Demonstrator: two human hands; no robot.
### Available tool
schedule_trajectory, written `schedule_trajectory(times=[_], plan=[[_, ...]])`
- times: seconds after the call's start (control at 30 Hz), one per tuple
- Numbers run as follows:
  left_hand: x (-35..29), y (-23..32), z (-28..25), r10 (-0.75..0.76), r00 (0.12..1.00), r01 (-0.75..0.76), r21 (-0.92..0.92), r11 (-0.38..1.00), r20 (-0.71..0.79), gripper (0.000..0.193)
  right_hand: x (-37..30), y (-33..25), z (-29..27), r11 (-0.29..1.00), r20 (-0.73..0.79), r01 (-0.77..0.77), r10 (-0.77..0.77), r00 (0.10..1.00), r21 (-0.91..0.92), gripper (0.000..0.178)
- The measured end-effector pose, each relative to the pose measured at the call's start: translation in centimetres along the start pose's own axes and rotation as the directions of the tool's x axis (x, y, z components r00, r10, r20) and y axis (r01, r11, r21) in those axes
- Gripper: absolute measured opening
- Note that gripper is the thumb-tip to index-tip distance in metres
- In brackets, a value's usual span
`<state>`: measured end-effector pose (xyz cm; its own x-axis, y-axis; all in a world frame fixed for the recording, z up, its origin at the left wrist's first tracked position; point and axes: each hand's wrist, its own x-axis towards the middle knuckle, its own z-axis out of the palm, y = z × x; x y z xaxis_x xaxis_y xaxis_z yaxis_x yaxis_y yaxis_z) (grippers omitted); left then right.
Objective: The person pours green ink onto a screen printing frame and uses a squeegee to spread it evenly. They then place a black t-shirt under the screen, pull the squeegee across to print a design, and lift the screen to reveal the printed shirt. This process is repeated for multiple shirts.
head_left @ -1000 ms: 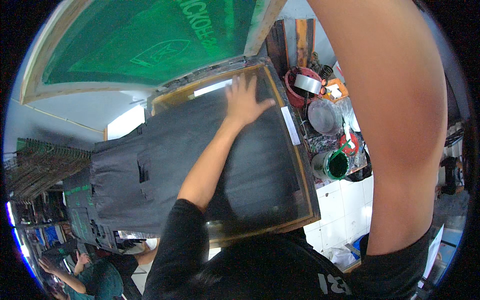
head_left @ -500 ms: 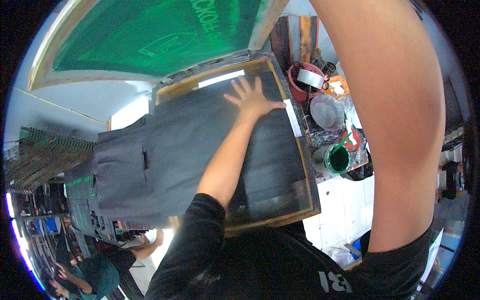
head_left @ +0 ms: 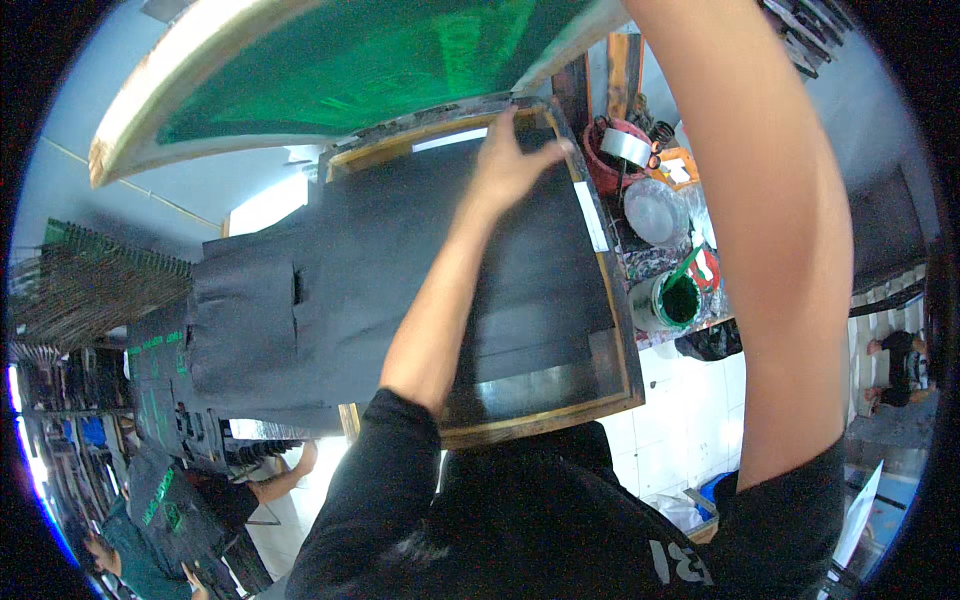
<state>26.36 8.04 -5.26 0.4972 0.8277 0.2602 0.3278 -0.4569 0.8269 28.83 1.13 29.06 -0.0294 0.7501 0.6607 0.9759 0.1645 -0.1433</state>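
Note:
My left hand (head_left: 508,168) is over the far end of a black cloth piece (head_left: 400,270), thumb spread away from the fingers and nothing in it. Its fingertips come close to the far rim of the wood-edged board (head_left: 612,330) beneath the cloth. Above the board's far side tilts a printing screen (head_left: 330,90) with green mesh and a pale frame. My right forearm (head_left: 780,230) rises along the right and passes out at the top beside the screen; the right hand itself is beyond the picture.
Right of the board stand a pot of green ink (head_left: 678,302), a round lidded tub (head_left: 655,212) and a red basket (head_left: 612,170) holding a tape roll (head_left: 625,148). Stacked racks (head_left: 100,270) line the left. A co-worker's arm (head_left: 285,480) shows at lower left, with dark printed cloth beside it.
My left hand has slid away from me toward the board's far rim, its fingers drawing closer together. The screen looks more edge-on. At lower left the co-worker has shifted, with printed cloth now showing.

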Motion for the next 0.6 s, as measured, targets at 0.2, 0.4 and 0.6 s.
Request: schedule_trajectory(times=[0.2,0.4,0.6], plan=[[-19.2,6.5,-12.4,0.062,0.969,-0.219,-0.719,0.660,-0.239,0.056,-14.1,-0.7,1.9,0.998,0.137,0.066,-0.066,0.988,0.002,0.028],[-35.8,0.9,-9.8,-0.523,0.828,0.482,-0.734,0.479,0.202,0.024,-28.7,-1.5,8.6,0.947,0.242,-0.044,-0.036,0.970,0.317,0.033],[-36.9,-1.7,-8.4,-0.612,0.728,0.640,-0.626,0.446,0.308,0.029,-33.6,-2.1,12.5,0.956,0.506,-0.086,-0.071,0.860,0.280,0.033]])
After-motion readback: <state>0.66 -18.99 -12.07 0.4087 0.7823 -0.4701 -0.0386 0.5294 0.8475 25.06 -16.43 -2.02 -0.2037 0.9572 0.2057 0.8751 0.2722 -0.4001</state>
